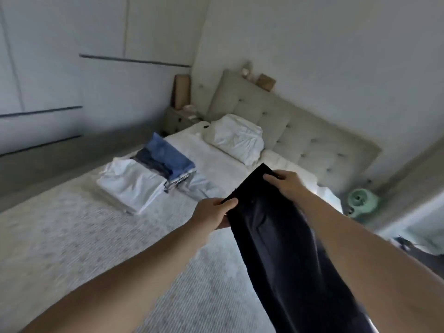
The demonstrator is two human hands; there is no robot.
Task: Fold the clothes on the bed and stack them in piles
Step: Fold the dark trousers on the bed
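Head view: both hands (249, 198) grip dark trousers (283, 248) (above bed (72, 236)).

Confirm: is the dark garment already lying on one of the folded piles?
No, both the left hand and right hand hold the dark garment up, apart from the folded piles.

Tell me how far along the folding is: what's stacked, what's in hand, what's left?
Done: two piles sit side by side on the bed, a white pile and a blue pile. In hand: the left hand and right hand grip the top edge of dark trousers, held up unfolded. Left: fold and stack the trousers. A pale garment beside the piles may also need folding.
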